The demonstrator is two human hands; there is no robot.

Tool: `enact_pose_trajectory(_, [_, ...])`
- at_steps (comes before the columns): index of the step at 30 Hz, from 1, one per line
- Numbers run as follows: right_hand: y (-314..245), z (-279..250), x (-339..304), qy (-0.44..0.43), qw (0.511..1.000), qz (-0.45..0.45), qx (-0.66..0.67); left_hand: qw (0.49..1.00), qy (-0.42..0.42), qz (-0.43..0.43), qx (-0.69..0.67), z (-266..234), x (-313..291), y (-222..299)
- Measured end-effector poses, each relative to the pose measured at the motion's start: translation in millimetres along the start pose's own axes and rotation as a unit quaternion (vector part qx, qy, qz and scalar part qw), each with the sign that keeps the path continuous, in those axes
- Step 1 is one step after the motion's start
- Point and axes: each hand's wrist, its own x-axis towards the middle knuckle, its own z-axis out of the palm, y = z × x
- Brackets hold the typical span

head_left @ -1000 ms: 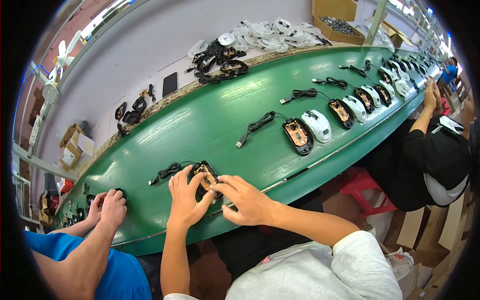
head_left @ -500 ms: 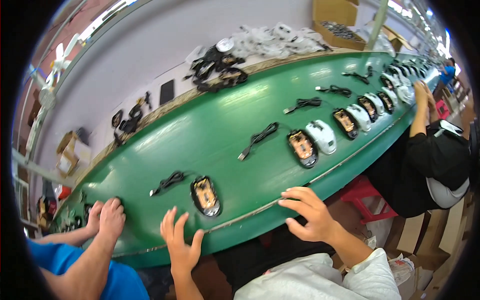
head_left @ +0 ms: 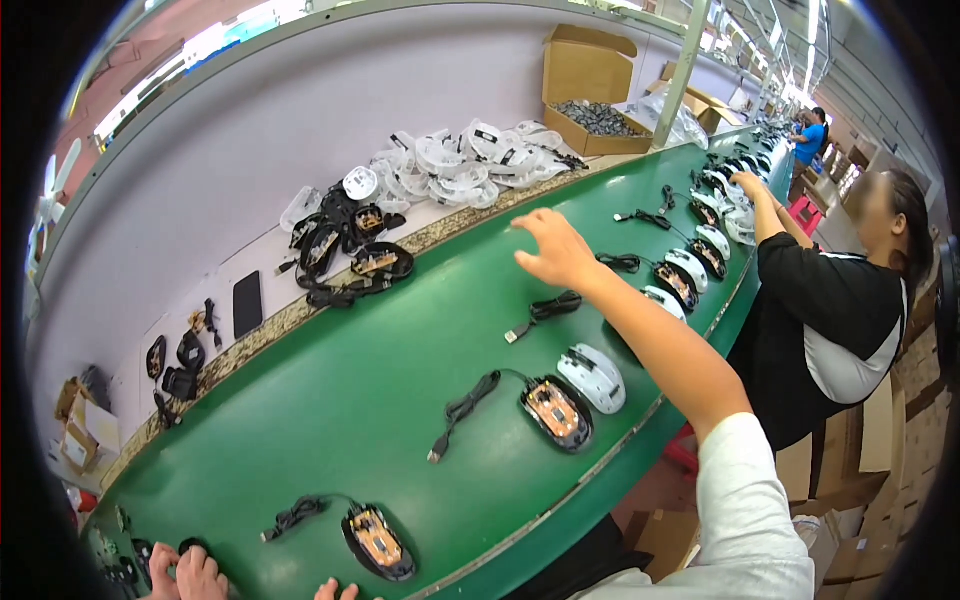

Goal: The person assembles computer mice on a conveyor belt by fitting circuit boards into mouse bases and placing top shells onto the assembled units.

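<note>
My right hand (head_left: 553, 250) is stretched out over the green bench, its fingers apart with nothing in them, near the pile of white shells at the far edge. Only the fingertips of my left hand (head_left: 336, 590) show at the lower edge, spread and holding nothing visible. Beside them lies an open mouse base (head_left: 378, 542) with its circuit board bare and its black cable (head_left: 296, 514) coiled. Farther right, another open mouse base (head_left: 558, 412) sits against a white top shell (head_left: 592, 378). My right forearm hides part of the row behind.
White mouse shells (head_left: 450, 165) and black mouse parts (head_left: 350, 240) are heaped on the ledge. A black phone (head_left: 247, 304) and an open carton of small dark parts (head_left: 598, 118) are there too. Another person's hands (head_left: 185, 574) work at lower left; a person in black (head_left: 825, 310) works at right.
My right hand has moved from the near edge up across the bench toward the far ledge. The view has swung right, and my left hand has dropped nearly out of it.
</note>
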Motion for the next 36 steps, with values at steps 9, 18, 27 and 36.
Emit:
enact_pose_trajectory(9, [39,60,120,-0.020,0.990,0.018,-0.135,0.994,-0.058,-0.088,-0.013,-21,22,36])
enact_pose_trajectory(18, [-13,-3,121,0.023,0.899,0.224,0.377,0.996,-0.041,-0.083,-0.018,-15,19,35])
enact_pose_trajectory(27, [-162,-76,-93,-0.104,0.732,0.184,0.648,0.988,-0.027,-0.134,-0.074,-15,33,58])
enact_pose_trajectory(36, [-263,-37,-224,-0.043,0.946,0.061,0.314,0.996,-0.043,-0.071,-0.043,2,0,29])
